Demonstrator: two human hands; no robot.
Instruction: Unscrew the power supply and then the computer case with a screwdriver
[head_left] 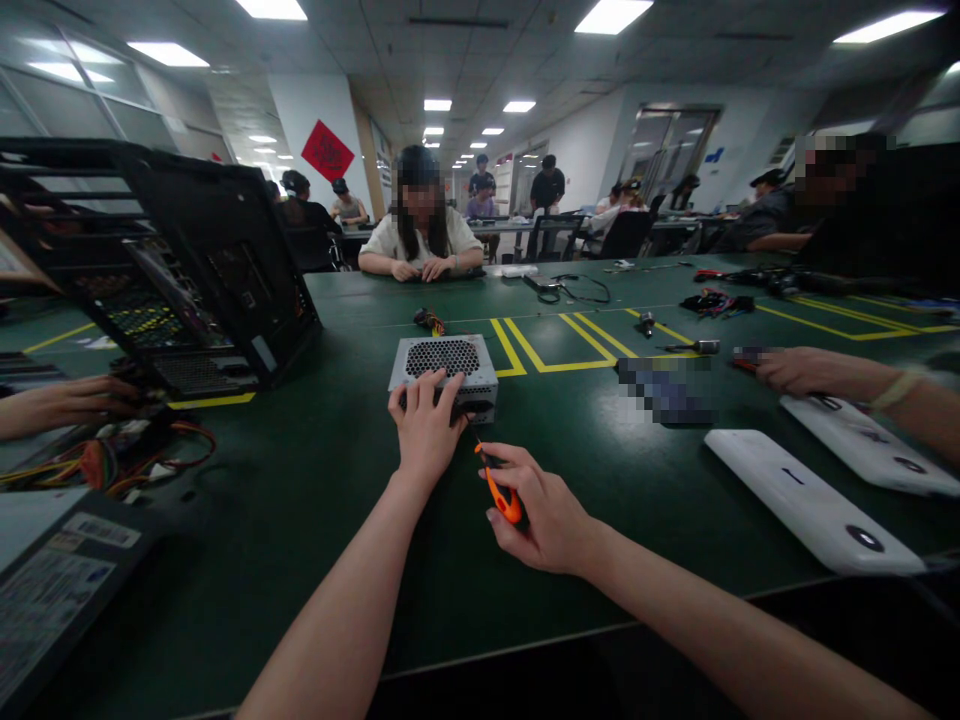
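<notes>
A grey metal computer power supply (481, 362) with a honeycomb vent on top sits on the green table in front of me. My left hand (426, 425) grips its near side, fingers bent over the top edge and the thumb low near the socket. In my right hand (544, 510) is a screwdriver (504, 500) with an orange handle, held between thumb and fingers. The screwdriver's thin shaft points up to the near face of the power supply, close to my left thumb. Whether its tip touches a screw is too small to tell. A bundle of cables (429, 320) lies behind the unit.
An open black computer case (195, 270) stands at left, with loose wires (150, 455) and another power supply (67, 580) nearer. At right are two white devices (810, 495), a loose screwdriver (694, 347) and a co-worker's hand (817, 370). Another person (420, 230) sits opposite.
</notes>
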